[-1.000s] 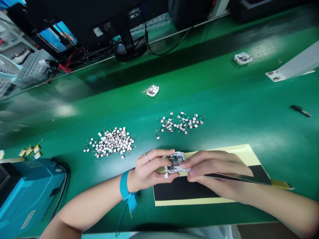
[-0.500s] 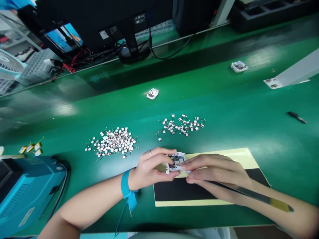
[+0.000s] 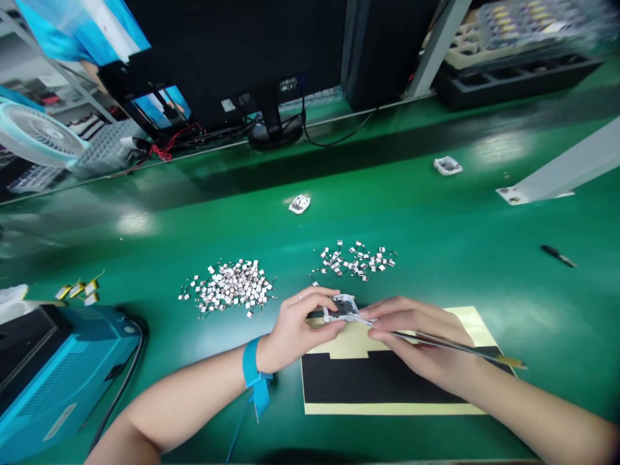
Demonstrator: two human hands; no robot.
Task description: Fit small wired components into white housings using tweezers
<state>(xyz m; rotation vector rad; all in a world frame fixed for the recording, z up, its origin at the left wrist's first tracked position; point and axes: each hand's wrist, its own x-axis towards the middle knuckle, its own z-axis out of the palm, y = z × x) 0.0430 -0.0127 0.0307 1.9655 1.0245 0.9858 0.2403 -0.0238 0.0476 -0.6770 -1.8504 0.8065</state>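
My left hand [image 3: 303,320] is closed around the edges of a small white plastic housing [image 3: 349,301] with dark parts inside. A ring and a blue wrist strap [image 3: 252,365] are on that arm. In my right hand [image 3: 421,329] is a pair of long metal tweezers [image 3: 450,345] with a yellowish rear end, pinched between thumb and fingers. Their tip reaches the near right side of the housing; what it touches there is too small to tell. Beneath both hands lies a black and pale yellow sheet [image 3: 378,378].
Beyond my hands lie a big pile [image 3: 237,284] and a smaller pile [image 3: 356,258] of tiny wired parts. Similar white housings [image 3: 299,204] sit farther back. A dark pen-like tool [image 3: 558,255] lies right, near a metal bracket [image 3: 557,171]. A blue machine [image 3: 62,381] stands left.
The tweezers have swung from lying back along my right hand to pointing into the housing. My right fingertips have drawn off the housing. The head view has tilted up slightly.
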